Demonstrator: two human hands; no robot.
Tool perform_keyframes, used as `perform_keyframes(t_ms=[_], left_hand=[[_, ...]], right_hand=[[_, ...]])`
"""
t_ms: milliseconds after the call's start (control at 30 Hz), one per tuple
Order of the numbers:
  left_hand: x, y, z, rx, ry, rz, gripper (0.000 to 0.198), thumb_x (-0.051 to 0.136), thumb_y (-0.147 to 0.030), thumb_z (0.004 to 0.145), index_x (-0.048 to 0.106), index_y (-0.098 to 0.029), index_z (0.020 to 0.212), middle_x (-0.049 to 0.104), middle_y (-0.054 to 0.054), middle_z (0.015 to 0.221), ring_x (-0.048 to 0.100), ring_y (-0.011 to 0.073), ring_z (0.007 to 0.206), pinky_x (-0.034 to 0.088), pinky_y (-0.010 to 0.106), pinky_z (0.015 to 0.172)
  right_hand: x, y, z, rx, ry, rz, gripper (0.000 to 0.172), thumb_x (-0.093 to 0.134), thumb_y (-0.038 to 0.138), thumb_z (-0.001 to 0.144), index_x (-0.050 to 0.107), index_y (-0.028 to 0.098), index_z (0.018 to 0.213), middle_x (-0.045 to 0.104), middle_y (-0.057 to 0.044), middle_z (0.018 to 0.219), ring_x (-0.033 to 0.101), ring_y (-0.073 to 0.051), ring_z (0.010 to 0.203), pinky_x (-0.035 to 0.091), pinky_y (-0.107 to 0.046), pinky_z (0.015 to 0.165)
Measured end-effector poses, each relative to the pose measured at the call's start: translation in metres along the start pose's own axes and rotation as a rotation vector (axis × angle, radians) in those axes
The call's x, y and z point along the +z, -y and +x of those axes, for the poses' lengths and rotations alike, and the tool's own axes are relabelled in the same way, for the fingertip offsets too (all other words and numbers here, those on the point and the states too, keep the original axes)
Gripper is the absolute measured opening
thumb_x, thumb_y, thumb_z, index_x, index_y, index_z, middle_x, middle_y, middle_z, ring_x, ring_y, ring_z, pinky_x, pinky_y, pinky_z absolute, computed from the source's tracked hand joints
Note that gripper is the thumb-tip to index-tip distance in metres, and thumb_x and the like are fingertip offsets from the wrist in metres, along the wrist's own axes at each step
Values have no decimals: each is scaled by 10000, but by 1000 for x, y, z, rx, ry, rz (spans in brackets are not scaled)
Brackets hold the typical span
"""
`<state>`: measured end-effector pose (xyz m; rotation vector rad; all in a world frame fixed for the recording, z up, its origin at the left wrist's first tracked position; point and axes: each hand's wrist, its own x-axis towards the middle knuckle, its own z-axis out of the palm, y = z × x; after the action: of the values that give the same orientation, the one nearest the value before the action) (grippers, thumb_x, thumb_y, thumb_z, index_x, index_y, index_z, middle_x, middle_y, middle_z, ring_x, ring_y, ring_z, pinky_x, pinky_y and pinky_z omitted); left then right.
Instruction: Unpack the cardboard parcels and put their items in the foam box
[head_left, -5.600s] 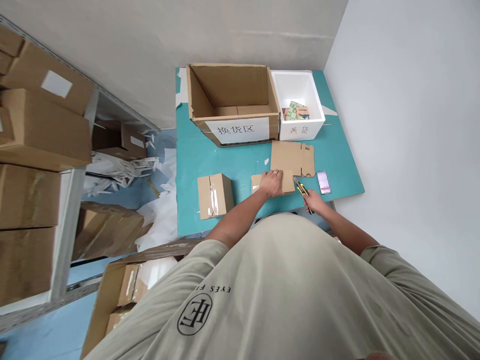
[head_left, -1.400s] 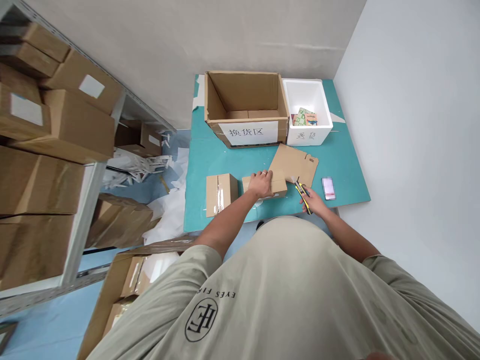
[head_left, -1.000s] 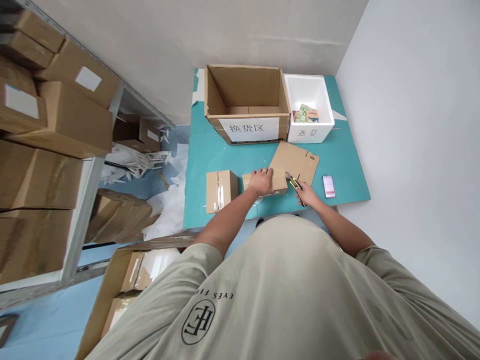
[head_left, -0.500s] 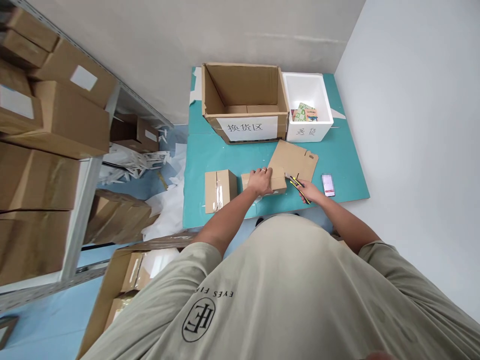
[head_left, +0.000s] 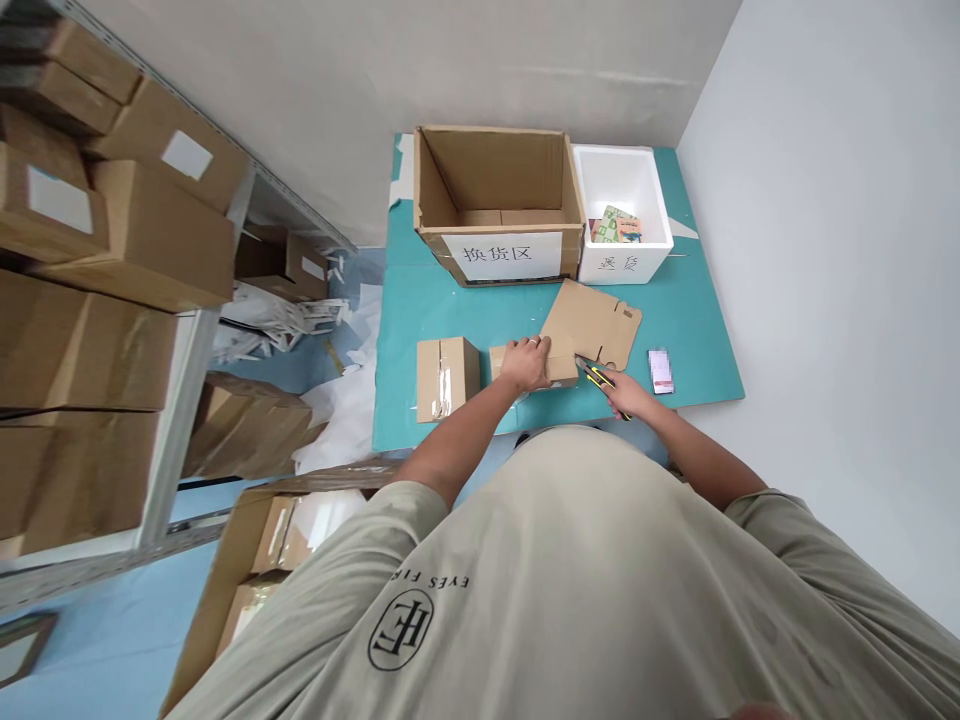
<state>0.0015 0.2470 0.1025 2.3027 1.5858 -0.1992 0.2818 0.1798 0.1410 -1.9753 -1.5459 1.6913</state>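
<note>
My left hand (head_left: 527,362) lies over a small taped cardboard box (head_left: 562,362) near the front of the table, its fingers gripping the top. In my right hand (head_left: 626,393) is a black and yellow utility knife (head_left: 598,377), its tip at the box's right end. Whether the blade touches the cardboard I cannot tell. Just behind the box lies a flat piece of cardboard (head_left: 592,318). To the left stands another taped carton (head_left: 442,382).
At the back of the teal table (head_left: 420,300) stand a large open carton (head_left: 499,175) and a white foam box (head_left: 624,180) holding small packets. A phone (head_left: 661,371) lies at right. Shelves of cartons (head_left: 161,235) rise on the left; an open carton (head_left: 191,590) sits below.
The knife in my right hand has moved slightly toward my body at the box's right end. My left hand stays on the box. The whole view has shifted a little.
</note>
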Motion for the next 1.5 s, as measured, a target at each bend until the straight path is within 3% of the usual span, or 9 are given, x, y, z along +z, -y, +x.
perform_keyframes(t_ms=[400,600,700,767,900,1000,1133,1267,1500], left_hand=[[-7,2,7,-27,22,-14,1079,944,-656,800,497,-259,1699,655,235,1578,604,478,1427,404,552,1175],[-1,8,0,31,3,-34,1399,976,-757,746,288,-285,1869,477,247,1815,451,492,1647,262,594,1369],[-3,23,-16,36,-61,-53,1521,980,-798,734,168,-269,1906,325,249,1913,283,487,1770,141,626,1443],[-4,40,-33,-19,-152,-100,1515,950,-801,784,114,-229,1912,321,264,1911,270,478,1785,157,630,1455],[7,74,-80,-254,-359,-213,1364,863,-727,923,82,-197,1908,398,268,1868,398,448,1738,331,597,1424],[24,86,-114,-379,-421,-245,1261,823,-652,967,101,-222,1907,481,243,1824,458,457,1699,399,636,1390],[44,84,-139,-427,-372,-244,1249,814,-679,966,115,-239,1902,495,238,1816,469,448,1690,422,644,1371],[48,83,-141,-422,-301,-235,1311,826,-754,934,116,-222,1898,461,258,1836,444,460,1706,406,634,1372],[43,96,-136,-388,-287,-241,1320,832,-730,938,100,-211,1905,416,247,1867,368,432,1756,334,601,1411]], right_hand=[[8,-6,-4,10,-43,110,597,549,288,1166,560,256,1763,593,74,677,616,-150,485,543,-226,499],[-3,-19,-15,-1,-143,124,619,543,288,1170,507,269,1787,648,67,765,619,-124,531,564,-208,540],[-17,-21,-17,-65,-179,73,607,551,312,1169,518,261,1773,734,24,892,626,-125,574,585,-221,584],[-27,-17,-16,-151,-180,-7,594,554,326,1167,544,256,1756,807,-29,1036,675,-150,642,626,-264,661],[-37,10,-5,-389,-135,-286,557,619,341,1147,632,297,1702,830,-103,1417,813,-280,1097,664,-405,995],[-27,46,9,-515,-57,-544,540,657,328,1144,671,336,1683,757,-96,1604,732,-349,1396,589,-451,1159],[1,96,30,-577,34,-870,551,572,320,1187,629,324,1734,789,-136,1527,738,-351,1341,569,-388,1062],[24,133,48,-624,73,-1081,550,495,312,1203,622,328,1738,811,-155,1419,761,-336,1227,530,-362,963],[38,152,67,-630,118,-1166,533,505,293,1188,652,345,1697,825,-133,1404,757,-317,1202,502,-337,910]])
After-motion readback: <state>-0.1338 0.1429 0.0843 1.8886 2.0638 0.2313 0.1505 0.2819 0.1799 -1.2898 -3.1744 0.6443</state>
